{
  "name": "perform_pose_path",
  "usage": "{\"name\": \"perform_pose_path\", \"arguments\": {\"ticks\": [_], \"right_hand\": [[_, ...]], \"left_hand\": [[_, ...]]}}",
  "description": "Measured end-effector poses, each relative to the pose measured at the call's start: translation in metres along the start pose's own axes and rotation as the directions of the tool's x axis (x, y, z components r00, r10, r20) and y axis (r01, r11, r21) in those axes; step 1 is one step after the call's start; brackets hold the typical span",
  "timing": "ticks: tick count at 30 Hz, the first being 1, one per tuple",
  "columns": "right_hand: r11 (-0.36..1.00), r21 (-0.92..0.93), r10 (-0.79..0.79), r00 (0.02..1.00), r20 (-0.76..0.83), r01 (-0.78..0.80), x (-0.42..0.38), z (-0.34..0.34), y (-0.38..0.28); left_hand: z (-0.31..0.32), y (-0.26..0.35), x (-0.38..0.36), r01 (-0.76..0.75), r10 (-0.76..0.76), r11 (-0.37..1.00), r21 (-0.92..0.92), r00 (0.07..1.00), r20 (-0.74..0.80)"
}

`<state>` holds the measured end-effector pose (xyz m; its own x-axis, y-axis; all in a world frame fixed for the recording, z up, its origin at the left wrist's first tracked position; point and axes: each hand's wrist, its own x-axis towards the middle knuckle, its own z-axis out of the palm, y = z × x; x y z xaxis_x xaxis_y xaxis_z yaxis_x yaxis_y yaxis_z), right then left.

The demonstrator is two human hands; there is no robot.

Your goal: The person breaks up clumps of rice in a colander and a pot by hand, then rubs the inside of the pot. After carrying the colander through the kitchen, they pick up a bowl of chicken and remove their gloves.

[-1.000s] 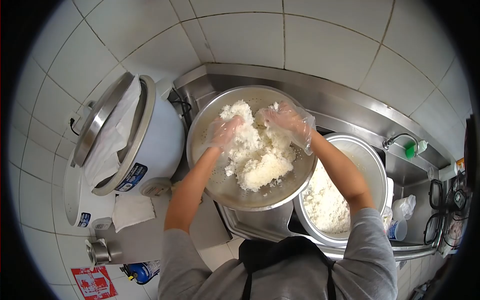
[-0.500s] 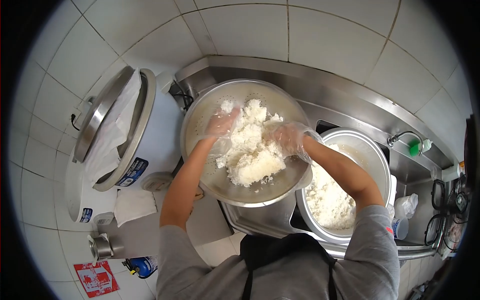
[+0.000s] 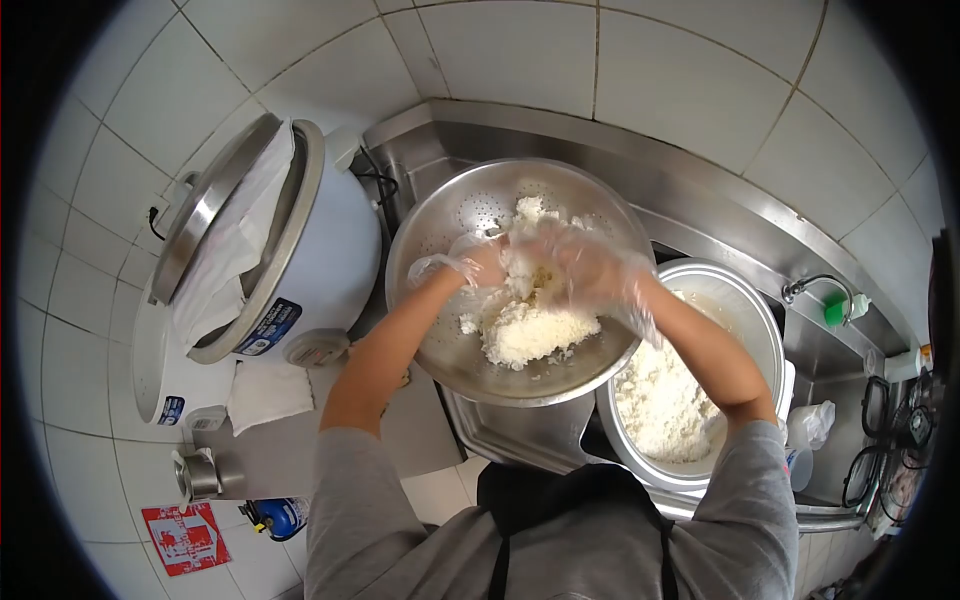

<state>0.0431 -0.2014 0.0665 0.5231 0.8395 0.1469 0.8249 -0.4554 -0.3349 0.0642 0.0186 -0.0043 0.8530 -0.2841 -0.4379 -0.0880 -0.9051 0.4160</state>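
the left hand [image 3: 487, 263] sits in the rice [image 3: 538, 335], the right hand [image 3: 582, 265] blurred close beside it; i cannot tell whether they are spread or pinching. they have just drawn closer together, so the rice's middle is probably being loosened. it lies in the colander [image 3: 440, 203], left of the pot [image 3: 750, 322], white, its near side densely clumped.

Grey short-sleeved shirt [image 3: 585, 570], black apron [image 3: 570, 500], thin black straps [image 3: 667, 570], clear plastic gloves [image 3: 640, 305]
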Motion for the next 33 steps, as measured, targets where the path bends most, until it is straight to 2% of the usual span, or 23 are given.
{"name": "perform_pose_path", "arguments": {"ticks": [1, 2, 3, 4, 5, 6, 7, 9, 10, 11, 13, 14, 17, 19, 21, 23, 24, 25, 27, 28, 30, 31, 33], "right_hand": [[1.0, -0.002, -0.002, 1.0, -0.003, 0.002, -0.004, 0.002, -0.009], [0.956, -0.276, -0.076, 0.992, 0.101, 0.101, -0.009, 0.004, -0.018], [0.829, -0.517, -0.114, 0.969, 0.219, 0.214, -0.011, 0.003, -0.026], [0.829, -0.52, -0.107, 0.971, 0.213, 0.205, -0.011, 0.001, -0.034], [0.798, -0.526, -0.122, 0.934, 0.337, 0.294, -0.01, -0.002, -0.04], [0.765, -0.518, -0.13, 0.879, 0.459, 0.383, -0.011, -0.004, -0.044], [0.766, -0.519, -0.123, 0.878, 0.462, 0.38, -0.014, 0.009, -0.042], [0.794, -0.522, -0.125, 0.924, 0.363, 0.312, -0.014, 0.035, -0.04], [0.788, -0.519, -0.144, 0.919, 0.366, 0.33, -0.016, 0.036, -0.039], [0.786, -0.521, -0.146, 0.919, 0.365, 0.332, -0.014, 0.039, -0.039], [0.809, -0.507, -0.065, 0.902, 0.427, 0.298, -0.01, 0.054, -0.034], [0.803, -0.512, -0.07, 0.902, 0.426, 0.304, -0.008, 0.061, -0.028], [0.919, -0.351, -0.046, 0.935, 0.352, 0.177, 0.001, 0.061, -0.017], [0.932, -0.333, -0.036, 0.949, 0.312, 0.145, -0.001, 0.021, -0.032], [0.962, -0.269, 0.026, 0.973, 0.228, 0.038, 0.005, 0.016, -0.032], [0.97, -0.217, 0.123, 0.991, 0.043, -0.111, 0.01, 0.016, -0.025], [0.976, -0.217, -0.037, 0.97, -0.24, -0.016, 0.007, 0.022, -0.021], [0.975, -0.222, -0.036, 0.969, -0.243, -0.019, 0.009, 0.029, -0.014], [0.952, -0.306, -0.115, 0.933, -0.342, 0.005, 0.015, 0.035, -0.004], [0.951, -0.309, -0.118, 0.932, -0.342, 0.007, 0.017, 0.033, -0.002], [0.98, 0.01, 0.199, 0.964, -0.179, -0.2, 0.019, 0.029, -0.003], [0.98, 0.013, 0.197, 0.964, -0.178, -0.198, 0.021, 0.026, -0.004], [0.874, 0.056, 0.485, 0.875, -0.013, -0.483, 0.025, 0.016, -0.005]], "left_hand": [[-0.003, 0.006, -0.006, 0.003, -0.006, 0.999, -0.036, 0.997, -0.079], [0.008, -0.014, 0.005, -0.095, 0.11, 0.991, 0.091, 0.98, -0.167], [0.009, -0.019, 0.004, -0.098, 0.113, 0.991, 0.094, 0.979, -0.168], [0.013, -0.023, 0.001, -0.071, 0.074, 0.997, 0.021, 0.959, -0.274], [0.016, -0.027, 0.001, -0.055, 0.03, 0.997, -0.055, 0.928, -0.371], [0.007, -0.015, -0.009, 0.047, -0.07, 0.996, -0.076, 0.941, -0.331], [0.005, -0.009, -0.011, 0.041, -0.064, 0.996, -0.078, 0.943, -0.327], [0.001, -0.002, -0.012, 0.253, -0.301, 0.952, -0.174, 0.877, -0.374], [-0.001, -0.006, -0.005, 0.326, -0.353, 0.934, -0.146, 0.901, -0.253], [0.001, -0.008, -0.006, 0.326, -0.354, 0.934, -0.147, 0.899, -0.256], [-0.001, 0.001, -0.025, 0.045, -0.083, 0.892, -0.451, 0.994, -0.067], [-0.006, 0.004, -0.034, 0.043, -0.087, 0.891, -0.452, 0.993, -0.076], [-0.026, 0.017, -0.071, 0.049, -0.021, 0.833, -0.551, 0.998, 0.056], [-0.039, 0.031, -0.098, 0.129, -0.073, 0.913, -0.386, 0.985, 0.156], [-0.027, 0.014, -0.09, 0.099, -0.026, 0.897, -0.432, 0.985, 0.173], [0.0, -0.015, -0.072, -0.167, 0.14, 0.406, -0.898, 0.983, -0.119], [-0.006, -0.011, -0.066, -0.145, 0.038, 0.374, -0.916, 0.989, -0.141], [-0.016, -0.003, -0.067, -0.15, 0.044, 0.376, -0.914, 0.989, -0.144], [-0.032, 0.012, -0.074, -0.205, 0.208, 0.586, -0.784, 0.973, -0.099], [-0.036, 0.017, -0.076, -0.208, 0.209, 0.586, -0.783, 0.973, -0.102], [-0.038, 0.027, -0.078, -0.165, 0.065, 0.749, -0.642, 0.982, -0.177], [-0.036, 0.032, -0.079, -0.162, 0.061, 0.749, -0.642, 0.982, -0.177], [-0.035, 0.04, -0.078, -0.21, -0.111, 0.594, -0.777, 0.935, -0.337]]}}
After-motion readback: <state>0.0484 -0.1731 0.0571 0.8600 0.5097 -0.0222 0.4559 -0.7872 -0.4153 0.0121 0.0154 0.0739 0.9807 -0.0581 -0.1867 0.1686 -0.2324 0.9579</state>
